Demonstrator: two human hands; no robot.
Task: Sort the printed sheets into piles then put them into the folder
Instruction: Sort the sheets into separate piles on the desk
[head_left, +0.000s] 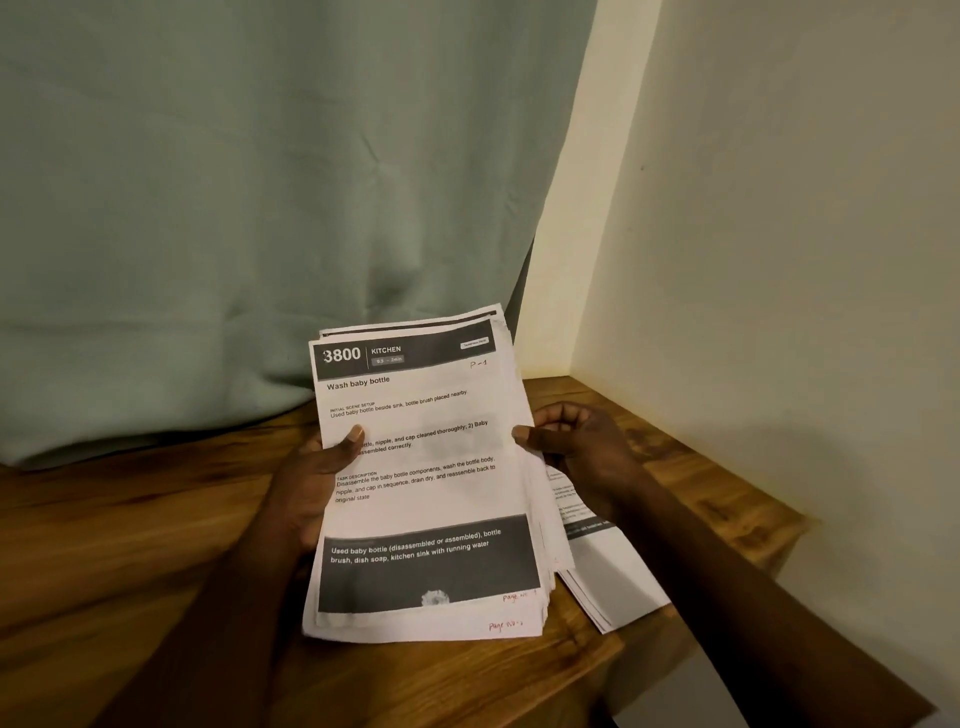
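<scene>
The left hand (311, 483), at centre-left of the frame, grips the left edge of the stack (415, 626), with its thumb pressed on the printed face and its fingers hidden underneath. That looks like a supporting hold, carrying the weight and keeping the sheets from sliding. The right hand (576, 447), just right of centre, pinches the opposite edge between its thumb on top and its curled fingers behind. It probably does so to peel or slide a sheet off, though I cannot tell whether it has only the top sheets or the whole thickness.

The stack is tilted up toward the camera in the middle of the frame, clear of the table (130, 545), most likely so the headings can be read. The top sheet (415, 405) reads "3800 KITCHEN, Wash baby bottle", with "P-1" handwritten at its upper right. The edges below it fan out unevenly at the right and bottom.

A second pile (608, 566) lies flat on the table at lower right, partly under the right forearm and close enough for dropping sorted sheets. So the sorting seems to be under way.

No folder is in view. A green curtain (234, 182) fills the upper left, and a pale wall (779, 208) fills the right.
</scene>
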